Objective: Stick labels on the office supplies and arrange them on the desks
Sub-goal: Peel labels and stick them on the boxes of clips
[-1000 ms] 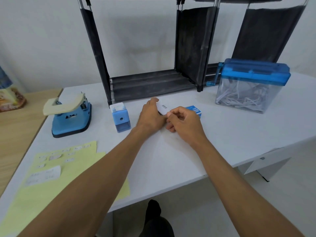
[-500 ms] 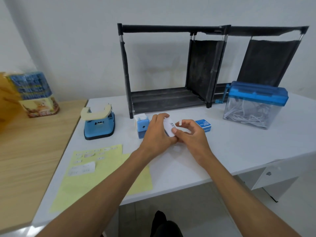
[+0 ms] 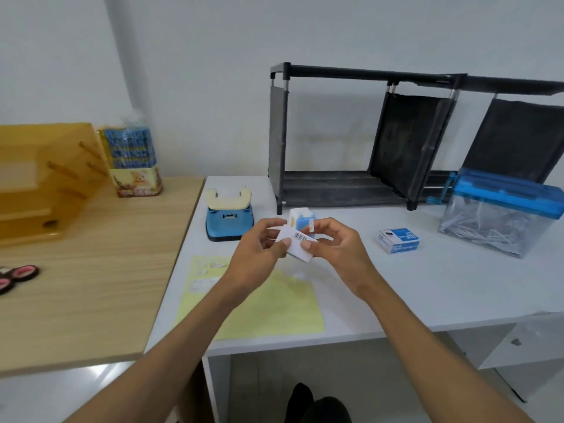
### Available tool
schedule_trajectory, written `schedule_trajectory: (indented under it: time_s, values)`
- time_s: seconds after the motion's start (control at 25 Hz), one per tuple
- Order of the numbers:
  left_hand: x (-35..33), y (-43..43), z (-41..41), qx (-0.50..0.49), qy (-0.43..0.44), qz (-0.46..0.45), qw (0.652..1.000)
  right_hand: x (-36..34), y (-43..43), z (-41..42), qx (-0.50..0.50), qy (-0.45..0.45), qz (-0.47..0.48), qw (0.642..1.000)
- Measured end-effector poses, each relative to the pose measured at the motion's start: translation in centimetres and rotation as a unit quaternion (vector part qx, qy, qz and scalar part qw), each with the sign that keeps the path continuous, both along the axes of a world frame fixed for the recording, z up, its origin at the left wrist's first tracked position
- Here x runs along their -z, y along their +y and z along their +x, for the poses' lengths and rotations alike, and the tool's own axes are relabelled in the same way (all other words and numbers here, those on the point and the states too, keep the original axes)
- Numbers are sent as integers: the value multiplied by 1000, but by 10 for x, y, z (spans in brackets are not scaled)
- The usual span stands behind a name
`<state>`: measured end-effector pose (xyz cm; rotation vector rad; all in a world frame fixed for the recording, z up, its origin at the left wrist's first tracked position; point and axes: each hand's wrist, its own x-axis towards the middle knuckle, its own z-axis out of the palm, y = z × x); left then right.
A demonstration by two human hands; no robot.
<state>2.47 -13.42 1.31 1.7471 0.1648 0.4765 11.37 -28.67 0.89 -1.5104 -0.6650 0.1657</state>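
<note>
White laminate covers the desk (image 3: 396, 285), and a yellow label sheet (image 3: 290, 309) lies near its front edge with a few pale stickers at the far-left corner. Above that sheet, clear of the desk, both hands hold 1 small white block (image 3: 297, 244). The left hand (image 3: 256, 254) pinches its left end between thumb and fingers, and the right hand (image 3: 338, 251) pinches its right edge under the thumb.

The block looks light, stiff and smooth, so a pinch on the 2 short ends should hold it and leave the broad face free. That face is white with a printed barcode and a blue band below. It may be an eraser, but blur hides the print.

A pale label (image 3: 311, 226) clings to the right forefinger. It looks thin and limp, and is best handled by 1 corner.
</note>
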Motion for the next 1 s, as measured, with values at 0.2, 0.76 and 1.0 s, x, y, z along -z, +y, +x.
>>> schedule_trajectory:
  time_s: [0.2, 0.76, 1.0]
  values:
    - [2, 38, -6, -55, -15, -78, 995, -4, 39, -7, 43, 15, 15, 999]
    - [10, 86, 18, -22, -78, -58, 995, 4, 99, 18, 52, -280, -160, 945]
    - [11, 92, 16, 16, -57, -41, 997, 9, 102, 17, 13, -319, -157, 935]
